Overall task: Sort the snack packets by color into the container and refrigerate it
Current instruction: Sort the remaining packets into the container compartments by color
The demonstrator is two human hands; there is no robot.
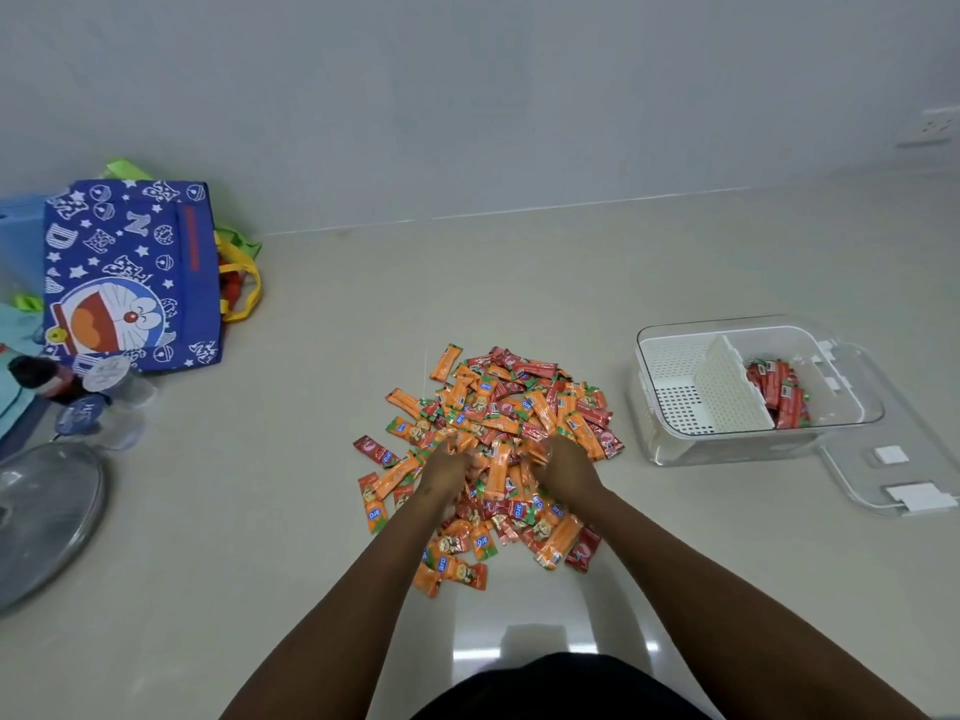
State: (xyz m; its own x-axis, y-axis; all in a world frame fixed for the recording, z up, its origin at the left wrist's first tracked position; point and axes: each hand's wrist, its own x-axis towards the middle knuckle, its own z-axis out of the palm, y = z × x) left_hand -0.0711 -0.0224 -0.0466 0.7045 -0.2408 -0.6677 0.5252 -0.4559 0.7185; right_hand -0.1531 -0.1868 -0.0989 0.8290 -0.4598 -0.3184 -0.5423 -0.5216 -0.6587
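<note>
Orange packets (498, 462) between both hands' fingers (452, 449).

Container (670, 449) right of packet pile (498, 407), bag (130, 272) left.

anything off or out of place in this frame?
Nothing damaged or spilled. The divider in the container leans rather than standing upright. Red packets fill only the right compartment; the left is empty. The lid lies partly under the container. Both hands, left and right, dig in the mixed pile.
</note>
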